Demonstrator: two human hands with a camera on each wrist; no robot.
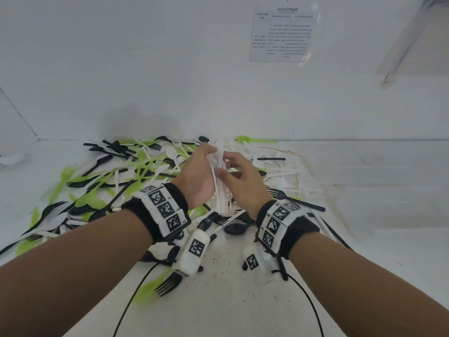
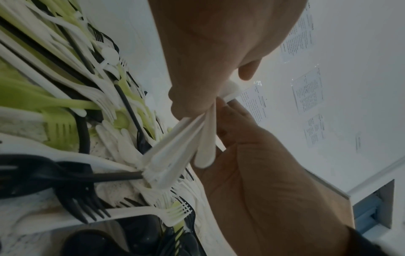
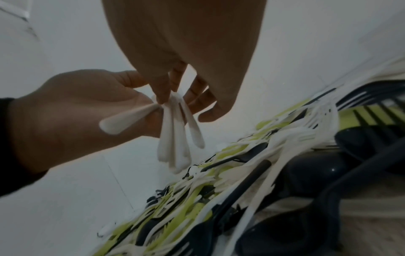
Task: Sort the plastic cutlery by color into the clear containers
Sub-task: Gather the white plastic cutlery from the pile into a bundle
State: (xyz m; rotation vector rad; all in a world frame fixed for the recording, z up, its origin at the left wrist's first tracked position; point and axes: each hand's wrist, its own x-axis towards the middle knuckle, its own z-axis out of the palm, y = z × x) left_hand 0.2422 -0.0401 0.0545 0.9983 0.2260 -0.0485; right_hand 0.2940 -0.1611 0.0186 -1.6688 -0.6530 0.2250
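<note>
A mixed pile of green, black and white plastic cutlery [image 1: 145, 166] covers the white table. Above it, both hands meet on a bundle of white cutlery [image 1: 221, 188] that stands upright, handles fanning downward. My left hand [image 1: 206, 161] grips the bundle near its top, fingers curled round it [image 2: 197, 97]. My right hand [image 1: 226, 164] pinches the same bundle [image 3: 175, 138] from the right with fingertips and thumb [image 3: 181, 104]. The bundle's handle ends [image 2: 181, 155] hang just over the pile. No clear container shows in any view.
Black forks and spoons [image 1: 233, 227] lie close under the wrists, and a green and black fork [image 1: 165, 285] lies near the front. A printed sheet [image 1: 283, 35] hangs on the back wall. Bare white table [image 1: 376, 215] stretches to the right. Black cables [image 1: 136, 293] trail from the wrist cameras.
</note>
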